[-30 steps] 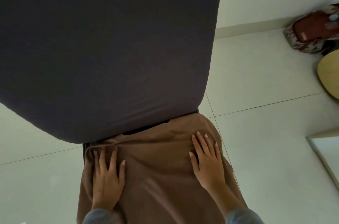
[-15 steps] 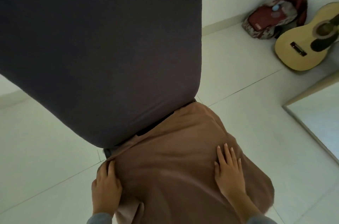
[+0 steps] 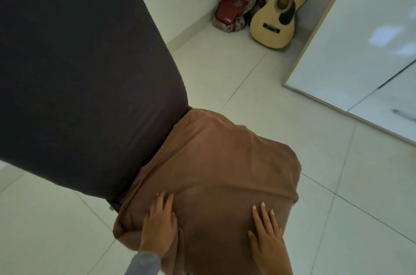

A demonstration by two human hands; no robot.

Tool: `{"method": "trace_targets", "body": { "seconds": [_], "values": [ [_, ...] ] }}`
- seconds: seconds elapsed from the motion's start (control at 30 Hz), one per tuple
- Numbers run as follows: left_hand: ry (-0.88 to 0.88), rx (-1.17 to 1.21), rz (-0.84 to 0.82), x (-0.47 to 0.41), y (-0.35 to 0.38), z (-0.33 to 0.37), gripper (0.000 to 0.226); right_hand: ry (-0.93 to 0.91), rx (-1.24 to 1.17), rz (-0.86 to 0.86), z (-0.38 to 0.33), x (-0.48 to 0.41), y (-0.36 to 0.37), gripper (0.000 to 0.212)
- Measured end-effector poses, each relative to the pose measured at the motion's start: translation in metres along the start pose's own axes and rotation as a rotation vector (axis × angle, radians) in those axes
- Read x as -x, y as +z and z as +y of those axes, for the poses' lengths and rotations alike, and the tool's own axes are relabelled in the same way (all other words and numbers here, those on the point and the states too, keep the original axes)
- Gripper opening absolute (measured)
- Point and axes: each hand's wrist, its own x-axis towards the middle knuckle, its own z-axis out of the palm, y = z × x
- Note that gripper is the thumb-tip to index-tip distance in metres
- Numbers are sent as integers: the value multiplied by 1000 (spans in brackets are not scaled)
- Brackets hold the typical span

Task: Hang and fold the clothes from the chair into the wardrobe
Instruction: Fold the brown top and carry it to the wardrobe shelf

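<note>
Your left hand point(image 3: 158, 227) and right hand point(image 3: 266, 234) both lie flat, fingers straight, on the near part of the brown garment point(image 3: 220, 162). The garment is draped over the seat beside the dark grey chair back point(image 3: 78, 72), and its far and right edges hang over the tiled floor point(image 3: 337, 207). On the right, open floor runs to the white panel point(image 3: 360, 38); a guitar point(image 3: 278, 18) and a bag point(image 3: 234, 11) stand well apart in the far corner.

Flat on brown cloth point(image 3: 216, 162): left hand point(image 3: 158, 227), right hand point(image 3: 266, 236); cloth probably covers chair point(image 3: 78, 72).
</note>
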Motion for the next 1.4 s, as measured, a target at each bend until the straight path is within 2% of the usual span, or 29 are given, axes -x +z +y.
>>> {"method": "trace_targets", "body": {
  "seconds": [0.13, 0.27, 0.43, 0.57, 0.63, 0.73, 0.83, 0.9, 0.97, 1.03, 1.1, 1.17, 1.27, 1.4],
  "values": [
    [-1, -26, 5, 3, 5, -7, 58, 97, -156, -39, 6, 27, 14, 68],
    [44, -35, 68, 7, 15, -17, 60, 188, -349, 72, 3, 51, 26, 68],
    [138, 8, 151, 8, 25, -28, 55, 484, -690, 190, -5, 67, 57, 62],
    [257, 179, 247, 10, 30, -60, 54, 759, -942, 297, -20, 78, 84, 61],
    [178, 277, 342, 12, 32, -74, 57, 882, -1011, 309, -23, 83, 94, 61],
    [-105, 494, 472, 14, 34, -78, 63, 1073, -1122, 291, -30, 90, 102, 65],
    [-279, 647, 515, 15, 36, -72, 68, 1232, -1484, 223, -39, 101, 106, 74],
    [-395, 748, 523, 12, 36, -72, 69, 1261, -1689, 188, -45, 105, 105, 79],
    [-528, 870, 492, 8, 36, -76, 71, 1265, -1753, 250, -50, 105, 105, 74],
    [-557, 1097, 393, 6, 37, -85, 72, 1290, -1717, 361, -53, 105, 104, 65],
    [-495, 1365, 150, 11, 37, -93, 66, 1324, -1711, 474, -57, 107, 103, 56],
    [-470, 1464, -20, 15, 34, -97, 52, 1342, -1694, 583, -60, 110, 103, 43],
    [-487, 1483, -44, 17, 27, -98, 38, 1325, -1620, 683, -62, 115, 101, 24],
    [-551, 1518, -39, 24, 19, -104, 38, 1272, -1673, 817, -58, 115, 87, 23]
  ]
}}
